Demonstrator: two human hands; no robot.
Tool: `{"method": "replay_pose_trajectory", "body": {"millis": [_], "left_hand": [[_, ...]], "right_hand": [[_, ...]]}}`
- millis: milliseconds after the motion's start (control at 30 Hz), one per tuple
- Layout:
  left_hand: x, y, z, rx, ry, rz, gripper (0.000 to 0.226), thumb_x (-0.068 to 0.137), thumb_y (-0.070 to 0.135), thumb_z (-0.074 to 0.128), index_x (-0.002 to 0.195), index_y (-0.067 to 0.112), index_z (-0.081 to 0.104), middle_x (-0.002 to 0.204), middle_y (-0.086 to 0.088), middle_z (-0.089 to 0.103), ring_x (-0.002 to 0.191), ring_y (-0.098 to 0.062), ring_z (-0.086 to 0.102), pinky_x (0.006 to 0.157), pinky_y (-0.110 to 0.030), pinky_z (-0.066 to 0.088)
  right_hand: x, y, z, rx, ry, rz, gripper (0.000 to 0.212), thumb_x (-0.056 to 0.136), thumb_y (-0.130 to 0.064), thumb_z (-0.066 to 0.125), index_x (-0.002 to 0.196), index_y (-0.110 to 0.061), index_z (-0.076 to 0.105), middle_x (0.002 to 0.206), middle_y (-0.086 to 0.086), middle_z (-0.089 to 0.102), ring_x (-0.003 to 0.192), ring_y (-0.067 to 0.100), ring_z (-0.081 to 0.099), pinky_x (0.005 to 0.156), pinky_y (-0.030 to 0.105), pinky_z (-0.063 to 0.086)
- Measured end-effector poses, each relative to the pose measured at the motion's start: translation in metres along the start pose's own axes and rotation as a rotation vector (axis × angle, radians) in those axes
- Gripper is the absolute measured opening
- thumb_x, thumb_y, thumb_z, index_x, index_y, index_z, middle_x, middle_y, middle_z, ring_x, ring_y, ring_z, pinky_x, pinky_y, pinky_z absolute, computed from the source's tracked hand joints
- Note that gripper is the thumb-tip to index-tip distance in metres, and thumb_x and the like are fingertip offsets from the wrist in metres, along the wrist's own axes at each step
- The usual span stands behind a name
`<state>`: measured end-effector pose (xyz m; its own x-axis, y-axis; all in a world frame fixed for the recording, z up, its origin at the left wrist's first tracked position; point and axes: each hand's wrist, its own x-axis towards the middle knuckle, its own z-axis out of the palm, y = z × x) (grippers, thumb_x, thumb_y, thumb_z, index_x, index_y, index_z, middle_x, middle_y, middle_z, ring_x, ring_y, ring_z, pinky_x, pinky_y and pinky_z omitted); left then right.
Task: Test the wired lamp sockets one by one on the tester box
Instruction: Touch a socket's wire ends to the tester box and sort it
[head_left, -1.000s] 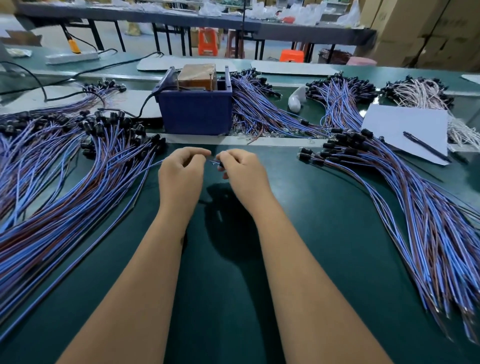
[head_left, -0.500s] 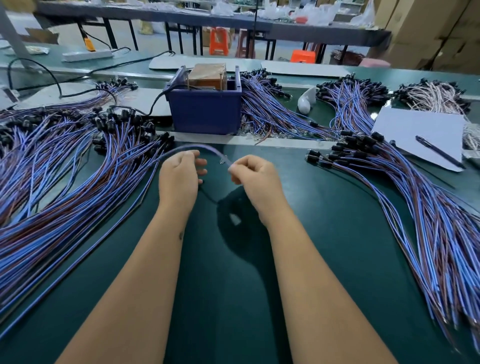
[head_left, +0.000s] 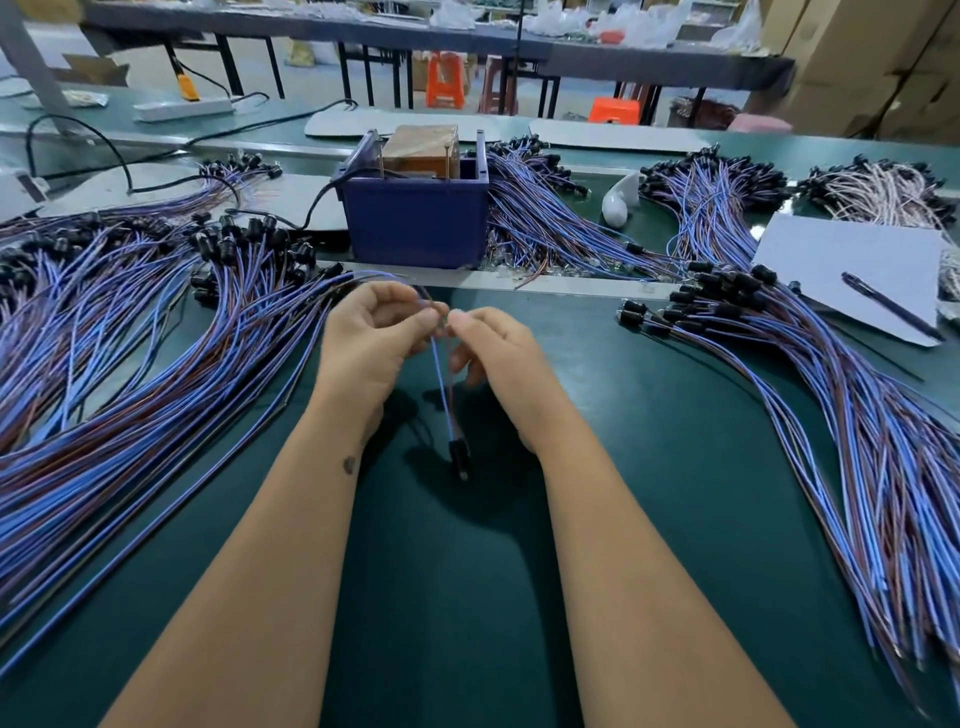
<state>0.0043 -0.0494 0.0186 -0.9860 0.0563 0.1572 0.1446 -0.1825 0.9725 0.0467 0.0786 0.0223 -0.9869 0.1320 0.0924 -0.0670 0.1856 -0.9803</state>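
Head view shows our left hand (head_left: 371, 340) and right hand (head_left: 501, 358) pinching the wires of one lamp socket (head_left: 459, 457), which dangles between our wrists above the green table (head_left: 649, 467). Beyond our fingers stands the blue tester box (head_left: 415, 223), between heaps of wired sockets (head_left: 130, 322).

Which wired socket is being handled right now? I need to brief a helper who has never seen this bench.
Start at the blue tester box in the middle of the green table. Just in front of it, the left hand and right hand pinch one wire pair. Its black socket dangles alone between the wrists, while all other sockets lie in piles to either side.
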Motion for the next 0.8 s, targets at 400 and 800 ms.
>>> {"method": "replay_pose_trajectory", "body": {"millis": [400, 800], "left_hand": [[-0.005, -0.007, 0.011, 0.207, -0.178, -0.053, 0.035, 0.088, 0.007, 0.071, 0.12, 0.009, 0.057, 0.068, 0.003, 0.071, 0.062, -0.009, 0.063, 0.067, -0.022, 0.051], [0.003, -0.009, -0.002, 0.189, 0.061, 0.143, 0.025, 0.103, 0.021, 0.046, 0.096, 0.028, 0.068, 0.051, 0.014, 0.035, 0.047, -0.008, 0.03, 0.047, -0.024, 0.028]], "right_hand": [[0.008, 0.009, -0.003, 0.115, 0.227, -0.015, 0.021, 0.092, -0.012, 0.062, 0.075, -0.021, 0.07, 0.068, -0.004, 0.065, 0.066, 0.008, 0.056, 0.065, 0.025, 0.049], [0.006, 0.005, -0.006, 0.372, 0.337, -0.07, 0.019, 0.097, -0.006, 0.053, 0.089, -0.018, 0.067, 0.06, -0.001, 0.059, 0.048, 0.004, 0.044, 0.047, 0.014, 0.034]]}}
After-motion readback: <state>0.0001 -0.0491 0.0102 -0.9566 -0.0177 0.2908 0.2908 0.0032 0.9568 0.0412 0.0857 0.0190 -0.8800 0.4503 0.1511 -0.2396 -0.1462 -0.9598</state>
